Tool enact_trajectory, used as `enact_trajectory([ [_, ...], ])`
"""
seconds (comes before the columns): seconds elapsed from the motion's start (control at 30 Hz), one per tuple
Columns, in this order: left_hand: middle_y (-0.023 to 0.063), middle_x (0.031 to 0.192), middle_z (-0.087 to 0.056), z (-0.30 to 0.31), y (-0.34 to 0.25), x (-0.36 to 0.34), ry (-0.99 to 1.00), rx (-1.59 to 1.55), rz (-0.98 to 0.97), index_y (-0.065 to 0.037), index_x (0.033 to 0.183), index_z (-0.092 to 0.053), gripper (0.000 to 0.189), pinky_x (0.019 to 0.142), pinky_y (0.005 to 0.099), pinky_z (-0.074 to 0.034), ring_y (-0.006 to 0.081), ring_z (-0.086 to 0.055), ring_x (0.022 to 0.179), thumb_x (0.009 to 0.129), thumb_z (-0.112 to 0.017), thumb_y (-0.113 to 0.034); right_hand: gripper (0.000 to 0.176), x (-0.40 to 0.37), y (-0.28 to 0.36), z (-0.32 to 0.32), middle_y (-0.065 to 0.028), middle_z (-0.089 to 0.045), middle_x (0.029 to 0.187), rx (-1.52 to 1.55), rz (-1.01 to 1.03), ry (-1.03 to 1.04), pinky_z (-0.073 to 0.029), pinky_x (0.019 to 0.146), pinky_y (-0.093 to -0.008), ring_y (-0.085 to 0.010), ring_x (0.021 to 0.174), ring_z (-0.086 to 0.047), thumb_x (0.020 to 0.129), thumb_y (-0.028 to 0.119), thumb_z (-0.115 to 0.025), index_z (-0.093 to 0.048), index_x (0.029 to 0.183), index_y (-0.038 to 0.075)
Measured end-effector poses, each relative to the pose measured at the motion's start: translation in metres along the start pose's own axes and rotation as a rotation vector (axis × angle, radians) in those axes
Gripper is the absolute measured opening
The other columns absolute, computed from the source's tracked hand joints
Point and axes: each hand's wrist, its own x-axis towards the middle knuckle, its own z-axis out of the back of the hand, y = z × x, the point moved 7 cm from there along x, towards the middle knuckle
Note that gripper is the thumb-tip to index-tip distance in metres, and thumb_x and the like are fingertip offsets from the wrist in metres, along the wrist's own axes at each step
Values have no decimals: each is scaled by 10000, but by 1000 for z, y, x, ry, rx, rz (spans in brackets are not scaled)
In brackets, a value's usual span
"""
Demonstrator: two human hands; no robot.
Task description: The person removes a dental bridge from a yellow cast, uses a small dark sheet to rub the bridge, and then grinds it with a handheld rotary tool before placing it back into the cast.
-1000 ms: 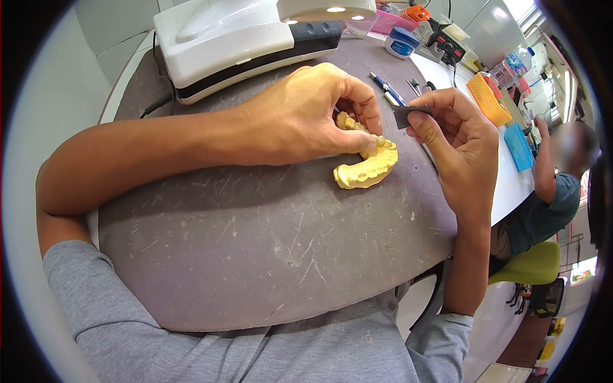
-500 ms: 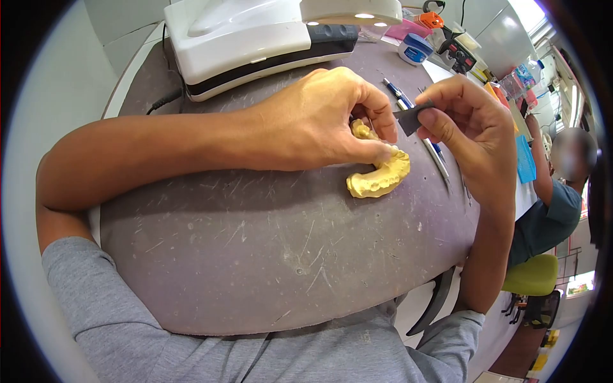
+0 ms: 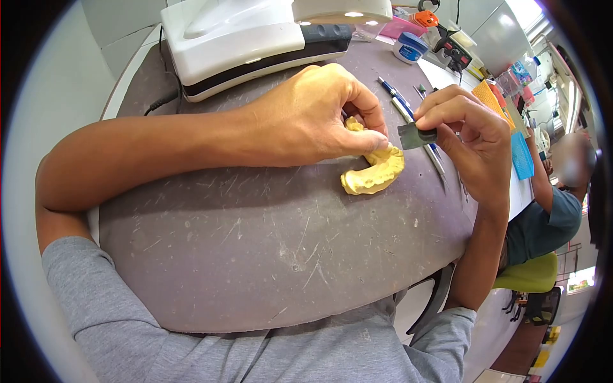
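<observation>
A yellow horseshoe-shaped dental cast stands on the grey-brown table. My left hand comes in from the left, its thumb and fingers closed on the far part of the cast, which they partly hide. To the right of the cast, my right hand pinches a small dark flat piece between thumb and fingers. The piece is held in the air beside the cast, with a narrow gap between them.
A white machine with a black band stands at the back, below a lit lamp. Pens and thin tools lie behind my right hand. A blue-lidded jar and baskets are farther off. Another person sits at right.
My right hand has turned the dark piece so that its broad face shows, and moved it slightly lower. My left hand still grips the cast.
</observation>
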Motion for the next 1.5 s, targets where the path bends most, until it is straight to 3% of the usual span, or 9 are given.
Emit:
enact_trajectory([
  [0.4,29,858,-704,-1,1,-3,6,-37,-26,-15,970,-756,229,739,257,-479,92,-588,789,895,-766,-232,186,2,11,-6,-94,-696,979,-119,4,65,-567,765,-263,-149,860,-689,785,-122,-685,-746,907,4],
  [1.4,33,844,-694,4,-11,-30,-12,-30,-21,3,975,-749,254,740,249,-492,81,-586,776,912,-752,-244,204,1,34,-22,-95,-699,979,-109,-6,96,-567,749,-267,-153,870,-689,774,-126,-687,-752,905,17],
  [1.5,36,850,-697,0,2,-3,-10,-23,-37,3,978,-747,256,751,250,-497,83,-594,788,914,-750,-245,201,4,10,-10,-95,-699,979,-131,15,101,-567,748,-265,-152,868,-688,775,-123,-690,-752,904,17],
])
